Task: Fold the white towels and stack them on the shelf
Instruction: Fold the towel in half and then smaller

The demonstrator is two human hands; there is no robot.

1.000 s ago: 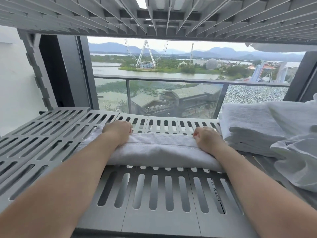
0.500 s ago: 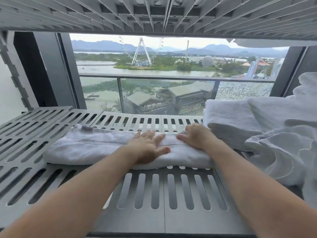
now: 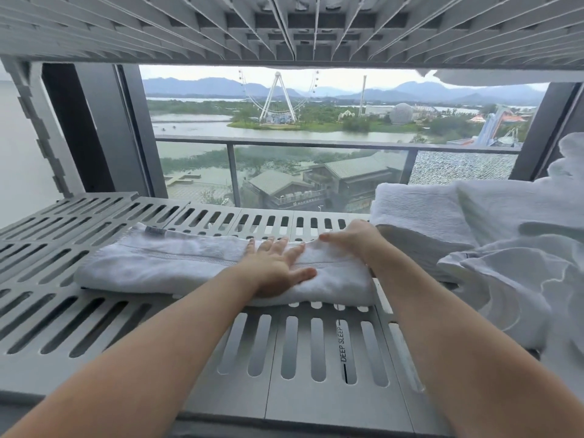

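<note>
Your long folded towel lies flat across the middle of the slatted grey shelf, running from 9 o'clock to 3 o'clock, with its small sewn label at the far left corner. Your left hand rests on it palm down with the fingers spread, pressing the cloth just right of its middle. Your right hand sits on the towel's right end with its fingers bent over the far edge. Whether it pinches cloth there or only presses cannot be told.

This towel looks only part folded: it is a long band, much longer than the folded white towels sitting at 2 o'clock, touching its right end. It probably needs at least one more fold across its length before it matches them and can go on top or beside them.

At 3 to 4 o'clock a crumpled heap of white linen lies unfolded on the right of the shelf, so the task seems roughly mid-way: some pieces folded, one in hand, and more waiting. How many pieces the heap holds cannot be counted.
</note>
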